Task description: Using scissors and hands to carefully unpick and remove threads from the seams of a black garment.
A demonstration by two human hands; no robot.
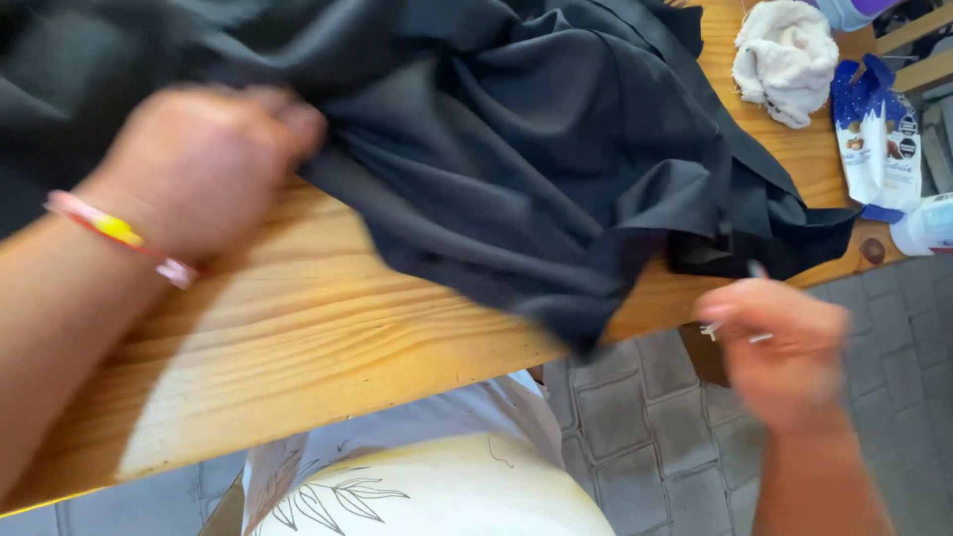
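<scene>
On the wooden counter (328, 318), everything sat around the big dark cloth (536, 149) heaped across its top. At the cloth's left edge the left hand (199, 169) was curled shut, bunching up a fold of it, a pink and yellow band (119, 233) on that wrist. Just off the cloth's lower right corner, out past the counter edge, the right hand (784, 347) was blurry, pinching something small and pale I couldn't make out. Further right of the cloth lay a white rag (789, 60) and a blue and white packet (879, 139).
</scene>
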